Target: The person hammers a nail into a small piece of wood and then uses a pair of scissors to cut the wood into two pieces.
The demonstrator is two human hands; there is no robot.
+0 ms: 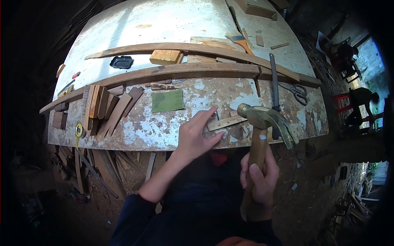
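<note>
My right hand (pixel 261 174) is wrapped round the wooden handle of a claw hammer (pixel 257 147). The hammer is upright in front of the bench's near edge, its metal head at the top and the claw toward the right. On the bench, my left hand (pixel 197 133) has its thumb and forefinger apart, one on either side of the left end of a short wooden strip (pixel 227 122). Small dark spots show along that strip. A thin dark upright thing by the forefinger is too small to name. The hammer head hides the strip's right end.
Long wooden beams (pixel 176 73) cross the worn workbench (pixel 143 133). Wood offcuts (pixel 97 102), a tape measure (pixel 79 130) and green sandpaper (pixel 167 101) lie leftward. A paintbrush (pixel 241 41), a long dark metal bar (pixel 274 82) and scissors (pixel 298 94) lie rightward.
</note>
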